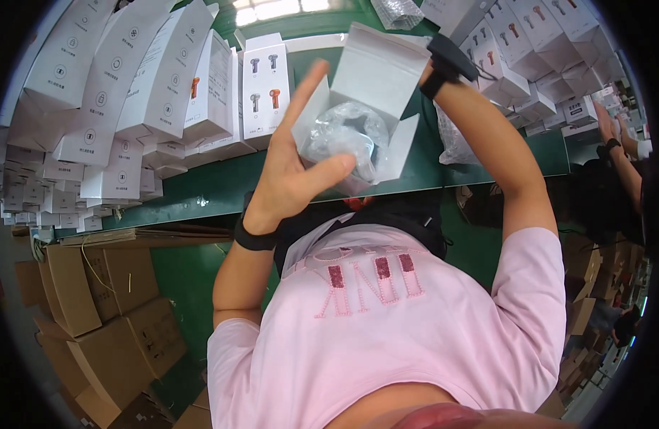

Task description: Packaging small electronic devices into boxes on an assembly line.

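A small white carton (376,75) is tilted toward me just above the table edge, its lid and side flaps standing up. Inside it lies an item in clear bubble wrap (344,132); a glossy curved part shows through, but its kind is unclear. My left hand (290,168) holds the carton's left side, thumb on the bubble wrap and index finger pointing up along the outside. Its other fingers are hidden. Only a sliver of my right hand (425,74) shows at the carton's right, behind the raised lid; its fingers are out of sight.
Tall white boxes with small printed pictures (265,93) stand in rows on the left of the green table (201,191). More white boxes (519,43) are stacked at right, near a bubble-wrap bag (454,139). Brown cartons (115,300) lie below left. Another person's hands (615,129) show far right.
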Available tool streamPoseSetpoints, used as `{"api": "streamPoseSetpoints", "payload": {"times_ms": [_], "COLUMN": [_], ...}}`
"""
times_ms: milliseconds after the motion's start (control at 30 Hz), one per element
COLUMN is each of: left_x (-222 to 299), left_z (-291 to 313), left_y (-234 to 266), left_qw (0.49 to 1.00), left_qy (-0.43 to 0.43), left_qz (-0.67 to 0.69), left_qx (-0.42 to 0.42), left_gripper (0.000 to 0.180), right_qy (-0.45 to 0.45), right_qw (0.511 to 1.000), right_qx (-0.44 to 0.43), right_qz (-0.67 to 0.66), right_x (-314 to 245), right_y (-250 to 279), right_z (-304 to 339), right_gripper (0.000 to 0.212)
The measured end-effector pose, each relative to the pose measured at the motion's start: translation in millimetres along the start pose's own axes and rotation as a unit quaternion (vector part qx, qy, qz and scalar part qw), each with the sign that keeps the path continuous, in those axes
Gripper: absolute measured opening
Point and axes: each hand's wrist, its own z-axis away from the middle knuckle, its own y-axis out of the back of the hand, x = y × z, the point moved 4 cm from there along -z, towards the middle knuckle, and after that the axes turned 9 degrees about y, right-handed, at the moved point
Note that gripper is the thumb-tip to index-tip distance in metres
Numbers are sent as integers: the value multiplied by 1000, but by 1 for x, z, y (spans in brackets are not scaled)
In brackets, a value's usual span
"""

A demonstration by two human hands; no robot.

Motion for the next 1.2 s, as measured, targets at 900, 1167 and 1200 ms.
{"api": "streamPoseSetpoints", "payload": {"times_ms": [900, 1167, 1200], "left_x": [-25, -21, -20], "left_z": [-1, -1, -4], "left_y": [-16, -20, -21], "left_qw": [979, 983, 984], "left_qy": [-72, -67, -68], "left_qz": [121, 122, 123], "left_qx": [145, 117, 109], "left_gripper": [59, 66, 66], "right_qy": [14, 158, 152], "right_qw": [979, 971, 972], "right_qx": [-173, -140, -137], "right_qz": [102, 110, 114], "right_x": [-225, -216, -217], "right_y": [122, 76, 88], "right_z": [-2, 29, 27], "right_gripper": [13, 24, 24]}}
